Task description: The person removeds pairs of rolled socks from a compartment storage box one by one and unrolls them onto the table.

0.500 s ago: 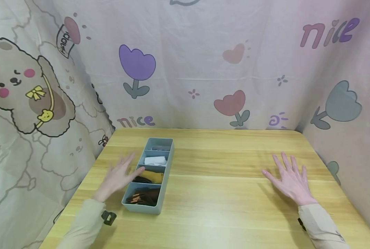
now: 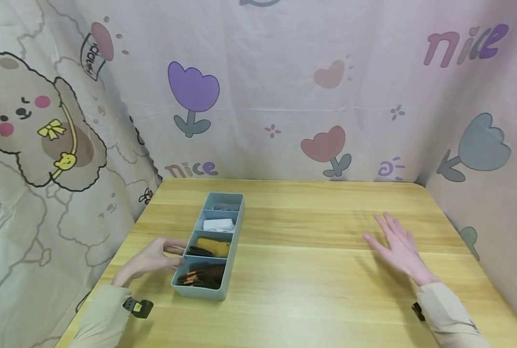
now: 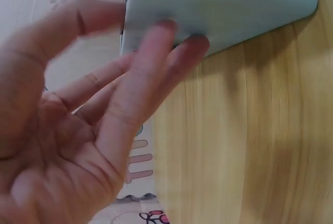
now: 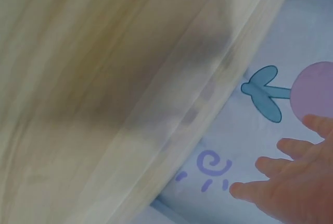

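A grey-blue divided box [image 2: 230,270] stands on the left part of the table. Its front compartment holds dark brown folded items [image 2: 204,276] with orange edges. Behind that lie a mustard-yellow folded item [image 2: 215,247] and a dark one beside it. Further back are a white folded bundle [image 2: 218,224] and something grey [image 2: 226,207]. My left hand [image 2: 154,256] is at the box's left side, fingers bent loosely; its fingertips reach the box wall [image 3: 229,10], though contact is unclear. My right hand [image 2: 399,251] hovers over the right of the table, fingers straight, holding nothing.
The wooden table [image 2: 302,280] meets a printed curtain [image 2: 258,96] at its back, with more curtain at both sides. A small dark device [image 2: 138,308] sits on the left wrist, another [image 2: 418,311] on the right.
My left hand has dropped from beside and partly over the box to its left side, its fingers bending. The right hand has turned slightly, and its fingers have drawn closer together.
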{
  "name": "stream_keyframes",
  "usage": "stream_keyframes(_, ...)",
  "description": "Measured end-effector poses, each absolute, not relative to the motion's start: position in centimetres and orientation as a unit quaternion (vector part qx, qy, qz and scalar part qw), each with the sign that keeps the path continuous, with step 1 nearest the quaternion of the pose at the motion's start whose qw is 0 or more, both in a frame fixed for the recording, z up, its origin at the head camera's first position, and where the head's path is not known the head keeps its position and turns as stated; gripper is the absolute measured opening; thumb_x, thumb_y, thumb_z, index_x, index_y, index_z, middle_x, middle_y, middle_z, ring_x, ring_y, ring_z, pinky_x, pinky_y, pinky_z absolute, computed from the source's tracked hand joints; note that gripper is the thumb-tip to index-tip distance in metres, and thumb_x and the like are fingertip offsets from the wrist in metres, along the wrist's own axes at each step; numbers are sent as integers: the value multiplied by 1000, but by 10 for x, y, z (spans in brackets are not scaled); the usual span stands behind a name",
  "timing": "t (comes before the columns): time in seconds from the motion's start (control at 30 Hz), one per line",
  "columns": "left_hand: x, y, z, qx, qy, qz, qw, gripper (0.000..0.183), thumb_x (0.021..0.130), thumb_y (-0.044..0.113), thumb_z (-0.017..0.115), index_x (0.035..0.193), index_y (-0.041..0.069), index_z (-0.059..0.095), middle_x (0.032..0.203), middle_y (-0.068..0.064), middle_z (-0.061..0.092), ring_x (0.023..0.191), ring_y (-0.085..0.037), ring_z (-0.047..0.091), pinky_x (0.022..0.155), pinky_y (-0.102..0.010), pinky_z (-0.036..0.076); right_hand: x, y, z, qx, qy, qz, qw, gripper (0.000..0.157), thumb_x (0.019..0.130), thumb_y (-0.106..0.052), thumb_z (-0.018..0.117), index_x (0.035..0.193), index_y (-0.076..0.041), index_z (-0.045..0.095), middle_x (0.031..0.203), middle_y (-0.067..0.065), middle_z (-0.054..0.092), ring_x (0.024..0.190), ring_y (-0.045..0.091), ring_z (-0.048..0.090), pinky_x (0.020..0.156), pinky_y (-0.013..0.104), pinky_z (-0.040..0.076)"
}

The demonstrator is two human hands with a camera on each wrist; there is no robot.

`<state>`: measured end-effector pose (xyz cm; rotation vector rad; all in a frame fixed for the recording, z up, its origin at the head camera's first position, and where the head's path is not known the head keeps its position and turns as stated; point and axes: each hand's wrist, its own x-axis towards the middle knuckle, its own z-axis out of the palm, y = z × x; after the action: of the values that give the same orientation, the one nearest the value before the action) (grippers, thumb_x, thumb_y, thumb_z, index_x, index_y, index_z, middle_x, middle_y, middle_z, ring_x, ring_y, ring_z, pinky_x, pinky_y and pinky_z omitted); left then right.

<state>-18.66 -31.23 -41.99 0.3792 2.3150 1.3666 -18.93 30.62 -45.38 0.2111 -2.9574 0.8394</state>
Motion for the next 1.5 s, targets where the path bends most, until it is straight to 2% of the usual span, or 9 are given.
stream_keyframes(0.2, -188, -306, -420, 124, 826, 509, 210, 50, 90, 2, 67, 132, -20, 51, 124, -39, 62, 95, -26, 74, 79, -37, 63, -192, 296, -455, 79, -959, 270, 32, 81, 102, -51, 47, 161, -6, 15, 165, 31, 4, 150, 57, 3, 111, 81, -1)
stream_keyframes(0.4, -190, -293, -420, 109, 828, 514, 193, 52, 92, 3, 64, 136, -19, 49, 129, -37, 60, 97, -23, 73, 80, -36, 62, -197, 278, -455, 116, -950, 287, 44, 80, 99, -46, 56, 160, -6, 23, 165, 30, 14, 149, 57, 13, 112, 81, 5)
stream_keyframes(0.53, -193, -286, -422, 104, 825, 523, 185, 51, 92, 3, 64, 136, -19, 49, 130, -37, 60, 98, -22, 73, 81, -36, 62, -201, 258, -451, 157, -927, 341, 24, 77, 97, -41, 62, 157, -7, 30, 162, 26, 29, 147, 53, 26, 112, 77, 19)
stream_keyframes(0.67, -196, -283, -424, 99, 829, 522, 176, 51, 91, 4, 65, 136, -17, 51, 129, -36, 61, 96, -18, 73, 80, -33, 62, -210, 231, -448, 233, -886, 401, 5, 67, 96, -29, 67, 152, -5, 40, 152, 22, 47, 138, 46, 45, 111, 67, 35)
stream_keyframes(0.83, -200, -282, -423, 95, 830, 521, 174, 50, 92, 4, 65, 136, -17, 51, 127, -36, 62, 95, -19, 73, 78, -33, 62, -223, 185, -438, 329, -825, 456, -57, 57, 94, -18, 69, 145, -3, 48, 140, 19, 60, 125, 40, 59, 109, 52, 46)
stream_keyframes(0.93, -200, -282, -422, 87, 829, 523, 176, 49, 92, 4, 65, 135, -17, 52, 126, -35, 63, 96, -21, 74, 78, -33, 62, -229, 153, -427, 368, -801, 464, -92, 55, 94, -18, 70, 143, -2, 51, 138, 18, 62, 122, 38, 63, 107, 48, 49)
stream_keyframes(1.13, -201, -280, -423, 83, 819, 540, 176, 50, 93, 3, 64, 136, -18, 50, 127, -37, 61, 97, -22, 74, 77, -33, 62, -239, 84, -410, 446, -752, 453, -174, 51, 94, -14, 69, 139, 4, 53, 137, 23, 61, 122, 41, 62, 108, 47, 50)
stream_keyframes(1.37, -204, -279, -425, 89, 804, 560, 182, 50, 95, 2, 61, 138, -19, 46, 130, -39, 57, 96, -17, 74, 77, -30, 62, -246, 22, -406, 476, -729, 410, -273, 51, 94, -11, 69, 140, 2, 53, 140, 20, 59, 127, 33, 61, 108, 29, 49)
stream_keyframes(1.5, -206, -278, -425, 84, 807, 556, 182, 49, 96, 2, 61, 139, -17, 47, 131, -38, 57, 97, -17, 73, 76, -28, 62, -250, -1, -407, 480, -721, 386, -320, 51, 94, -7, 68, 141, 1, 52, 143, 19, 58, 131, 29, 58, 108, 23, 47)
